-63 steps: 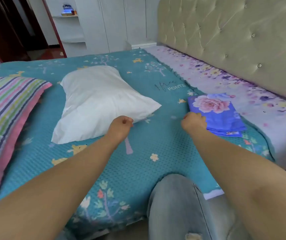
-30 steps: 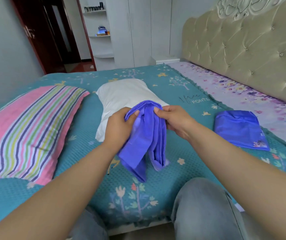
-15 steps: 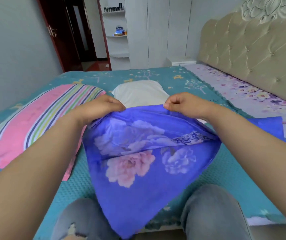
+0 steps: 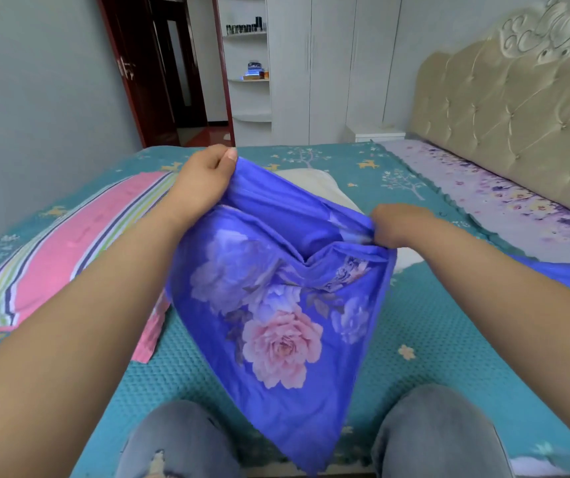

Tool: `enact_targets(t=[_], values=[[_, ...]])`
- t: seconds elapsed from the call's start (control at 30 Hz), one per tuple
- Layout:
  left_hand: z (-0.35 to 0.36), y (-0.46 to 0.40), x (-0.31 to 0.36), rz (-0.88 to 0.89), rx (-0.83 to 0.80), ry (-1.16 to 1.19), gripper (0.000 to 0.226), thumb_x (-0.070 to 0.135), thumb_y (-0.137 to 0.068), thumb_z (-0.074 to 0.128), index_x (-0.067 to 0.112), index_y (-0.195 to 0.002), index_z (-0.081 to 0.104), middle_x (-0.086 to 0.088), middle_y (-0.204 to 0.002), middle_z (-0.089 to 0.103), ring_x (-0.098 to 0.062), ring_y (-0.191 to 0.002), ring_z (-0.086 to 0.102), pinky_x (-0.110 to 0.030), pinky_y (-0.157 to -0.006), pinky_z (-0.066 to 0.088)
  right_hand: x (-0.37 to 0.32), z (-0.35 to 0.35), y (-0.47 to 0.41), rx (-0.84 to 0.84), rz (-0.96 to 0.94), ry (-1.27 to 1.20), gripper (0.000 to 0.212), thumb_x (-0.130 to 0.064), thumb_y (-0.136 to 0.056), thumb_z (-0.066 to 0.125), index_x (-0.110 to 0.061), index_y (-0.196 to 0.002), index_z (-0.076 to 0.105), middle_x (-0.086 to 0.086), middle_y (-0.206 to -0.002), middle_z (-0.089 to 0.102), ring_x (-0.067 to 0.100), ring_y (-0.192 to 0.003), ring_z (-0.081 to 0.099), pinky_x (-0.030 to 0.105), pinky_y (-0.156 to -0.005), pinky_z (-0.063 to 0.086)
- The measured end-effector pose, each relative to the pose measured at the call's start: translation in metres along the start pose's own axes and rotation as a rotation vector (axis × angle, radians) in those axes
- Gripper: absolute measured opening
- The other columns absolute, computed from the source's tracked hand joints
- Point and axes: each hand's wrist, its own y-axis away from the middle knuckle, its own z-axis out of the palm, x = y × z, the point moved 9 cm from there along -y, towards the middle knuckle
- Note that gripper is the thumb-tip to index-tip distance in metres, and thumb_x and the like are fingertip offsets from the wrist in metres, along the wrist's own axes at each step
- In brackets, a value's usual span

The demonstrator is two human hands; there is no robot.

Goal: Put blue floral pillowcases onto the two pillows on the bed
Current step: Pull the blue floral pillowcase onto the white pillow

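Left hand (image 4: 204, 177) and right hand (image 4: 392, 225) pinch a blue floral pillowcase (image 4: 276, 305) open above the white pillow (image 4: 321, 184) on the bed (image 4: 431, 339).

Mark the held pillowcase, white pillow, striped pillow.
held pillowcase (image 4: 276, 339): head view, on the pink flower print.
white pillow (image 4: 314, 182): head view, top part showing above the case.
striped pillow (image 4: 69, 250): head view, pink stripe mid-face.

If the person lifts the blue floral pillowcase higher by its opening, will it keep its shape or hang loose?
Probably it hangs loose: the blue floral pillowcase already drapes and creases below the left hand and right hand, which grip its open edge. It looks thin and light, since two pinches carry it. The opening sags between the hands, so it may close unless it is held apart.
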Motion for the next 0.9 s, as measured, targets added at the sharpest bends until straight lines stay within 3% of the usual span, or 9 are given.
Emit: enact_targets(t=[0.17,0.27,0.33,0.47,0.57,0.63,0.77,0.83,0.9], values=[[0.009,0.013,-0.04,-0.147,-0.36,-0.396,0.046,0.04,-0.075,0.076,0.016,-0.108,0.056,-0.001,-0.097,0.057,-0.022,-0.09,0.054,-0.029,-0.074,0.037,0.044,0.011,-0.006,0.007,0.167,-0.734,0.012,-0.014,-0.09,0.056,-0.004,-0.086,0.06,0.01,-0.073,0.062,0.024,-0.058,0.06,0.025,-0.042,0.051],[-0.004,0.011,-0.043,-0.138,-0.272,-0.575,0.022,0.032,-0.085,0.067,0.015,-0.099,0.065,-0.008,-0.089,0.06,-0.025,-0.083,0.052,-0.029,-0.07,0.035,0.031,0.018,0.004,-0.139,0.208,-1.583,0.009,-0.006,-0.095,0.049,-0.006,-0.097,0.058,0.004,-0.058,0.068,0.015,-0.05,0.066,0.028,-0.044,0.055],[-0.021,0.007,-0.043,-0.163,-0.119,-0.622,0.014,0.021,-0.09,0.057,0.013,-0.095,0.067,-0.016,-0.098,0.065,-0.033,-0.09,0.058,-0.034,-0.074,0.043,0.015,0.007,0.01,-0.236,0.107,-1.801,0.016,-0.006,-0.096,0.044,-0.005,-0.099,0.06,0.007,-0.065,0.071,0.015,-0.055,0.068,0.032,-0.051,0.058],[-0.063,0.006,-0.047,-0.245,0.253,-0.16,0.029,0.002,-0.082,0.04,0.005,-0.096,0.065,-0.019,-0.092,0.065,-0.035,-0.091,0.062,-0.036,-0.074,0.045,0.006,-0.029,0.028,-0.191,-0.136,-1.436,0.021,-0.022,-0.08,0.069,-0.004,-0.09,0.065,0.014,-0.085,0.071,0.019,-0.064,0.069,0.033,-0.065,0.059],[-0.08,0.013,-0.036,-0.228,0.388,0.162,0.03,0.003,-0.077,0.034,0.009,-0.09,0.061,-0.006,-0.082,0.058,-0.017,-0.079,0.051,-0.029,-0.069,0.04,0.003,-0.026,0.044,-0.329,-0.197,-0.612,0.018,-0.021,-0.076,0.076,-0.009,-0.088,0.07,0.012,-0.091,0.073,0.027,-0.082,0.07,0.038,-0.078,0.056],[-0.09,0.021,-0.02,-0.198,0.442,0.159,0.023,0.004,-0.081,0.036,0.014,-0.087,0.056,0.003,-0.075,0.054,-0.013,-0.079,0.046,-0.026,-0.069,0.037,0.021,-0.04,0.036,-0.138,-0.084,-0.261,0.019,-0.018,-0.079,0.069,-0.005,-0.092,0.068,0.013,-0.091,0.069,0.029,-0.082,0.067,0.036,-0.072,0.056],[-0.104,0.031,-0.004,-0.176,0.428,-0.026,0.015,0.009,-0.084,0.041,0.017,-0.081,0.053,0.002,-0.069,0.05,-0.016,-0.073,0.044,-0.025,-0.066,0.033,0.066,-0.065,0.032,0.171,0.164,-0.258,0.029,-0.024,-0.083,0.053,-0.005,-0.102,0.063,0.017,-0.104,0.066,0.032,-0.09,0.064,0.036,-0.08,0.053],[-0.103,0.032,-0.01,-0.19,0.367,-0.12,0.014,0.009,-0.085,0.043,0.017,-0.082,0.055,-0.003,-0.076,0.053,-0.019,-0.075,0.046,-0.026,-0.068,0.034,0.076,-0.067,0.032,0.209,0.205,-0.268,0.034,-0.026,-0.084,0.053,-0.004,-0.109,0.062,0.02,-0.116,0.062,0.033,-0.101,0.061,0.033,-0.086,0.048],[-0.096,0.033,-0.02,-0.216,0.304,-0.172,0.017,0.009,-0.087,0.044,0.014,-0.092,0.06,-0.006,-0.087,0.058,-0.021,-0.083,0.051,-0.028,-0.074,0.038,0.08,-0.056,0.033,0.144,0.211,-0.333,0.033,-0.03,-0.09,0.054,-0.002,-0.105,0.062,0.021,-0.107,0.063,0.028,-0.085,0.064,0.026,-0.071,0.046]])
